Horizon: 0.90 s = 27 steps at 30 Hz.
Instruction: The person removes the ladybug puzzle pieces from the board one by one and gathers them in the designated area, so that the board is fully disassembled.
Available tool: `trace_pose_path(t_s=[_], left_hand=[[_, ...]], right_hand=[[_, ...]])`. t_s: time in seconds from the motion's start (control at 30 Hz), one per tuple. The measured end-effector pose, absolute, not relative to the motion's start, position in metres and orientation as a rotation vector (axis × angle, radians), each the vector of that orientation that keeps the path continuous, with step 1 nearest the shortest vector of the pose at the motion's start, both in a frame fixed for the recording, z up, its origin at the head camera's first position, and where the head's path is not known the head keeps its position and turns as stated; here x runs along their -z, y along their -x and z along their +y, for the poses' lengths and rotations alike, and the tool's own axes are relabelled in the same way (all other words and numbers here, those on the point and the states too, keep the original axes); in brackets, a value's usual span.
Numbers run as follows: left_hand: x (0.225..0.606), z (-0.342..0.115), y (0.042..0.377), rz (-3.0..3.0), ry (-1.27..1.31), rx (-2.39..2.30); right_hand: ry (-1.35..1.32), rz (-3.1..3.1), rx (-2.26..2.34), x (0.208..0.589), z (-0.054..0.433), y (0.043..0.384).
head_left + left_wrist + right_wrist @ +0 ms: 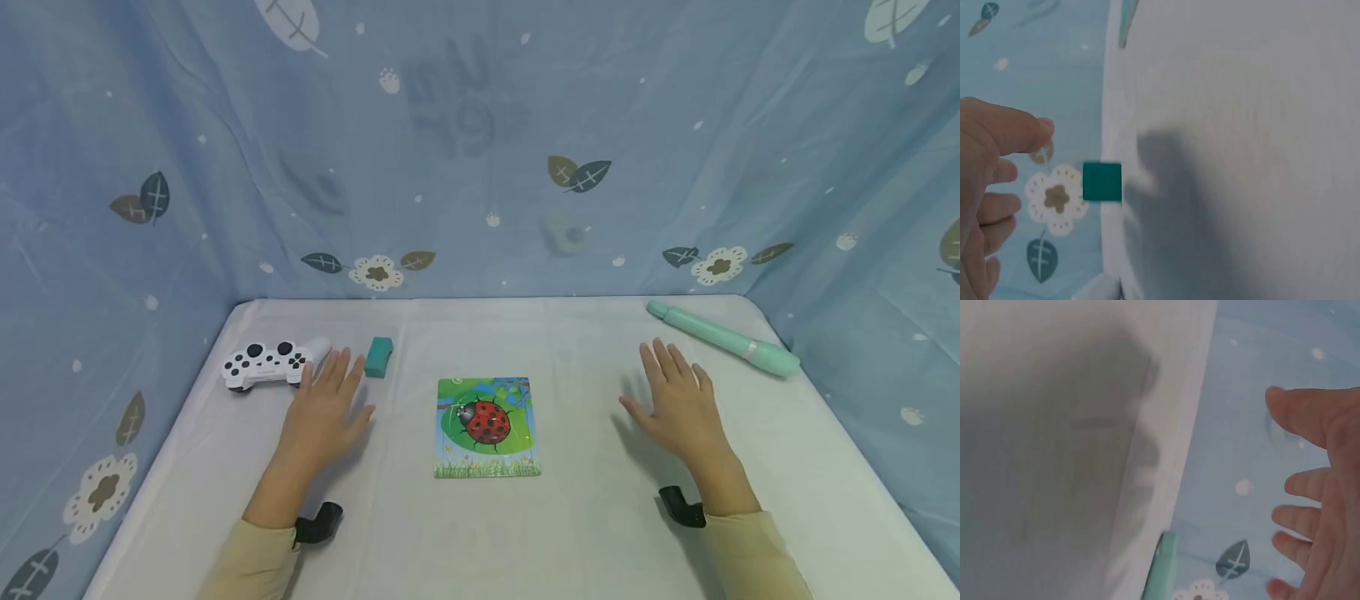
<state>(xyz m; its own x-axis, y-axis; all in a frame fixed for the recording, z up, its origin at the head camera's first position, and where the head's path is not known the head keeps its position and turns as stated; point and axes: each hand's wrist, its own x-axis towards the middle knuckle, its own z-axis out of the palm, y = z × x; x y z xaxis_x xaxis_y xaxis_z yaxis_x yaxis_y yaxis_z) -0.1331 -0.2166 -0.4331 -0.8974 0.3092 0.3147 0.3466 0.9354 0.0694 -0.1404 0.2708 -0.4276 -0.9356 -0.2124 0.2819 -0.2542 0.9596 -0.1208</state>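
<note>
My left hand point(321, 421) hovers palm down over the left part of the table, fingers extended, holding nothing. Its fingertips come near a white game controller point(262, 364) and a small teal block point(378, 357). Between the hands lies a square ladybug picture puzzle point(487, 427) with a green and blue background. My right hand point(678, 408) is held over the right side, fingers spread and nothing in it. Beyond it, a mint-green tube-shaped thing point(723, 337) lies slanted near the back right corner. In the left wrist view the teal block point(1102, 181) shows beyond the thumb.
A white cloth covers the table point(487, 542). Blue patterned curtains point(480, 167) rise along its back and both sides. A black wrist strap piece point(320, 523) sits at the left wrist, with another point(682, 507) at the right.
</note>
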Motion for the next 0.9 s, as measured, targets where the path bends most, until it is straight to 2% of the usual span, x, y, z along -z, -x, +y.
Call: trace_pose_path(t_s=[0.23, 0.53, 0.9], left_hand=[[0.432, -0.176, 0.147, -2.682, 0.752, 0.370], [0.436, -0.123, 0.170, -2.823, 0.919, 0.709], [0.462, -0.097, 0.176, -2.785, 1.152, 1.028]], right_hand=[[-0.549, -2.669, -0.475, 0.434, 0.242, 0.157], [-0.563, -2.792, -0.913, 0.439, 0.197, 0.179], [-0.654, -2.894, -1.332, 0.452, 0.160, 0.185]])
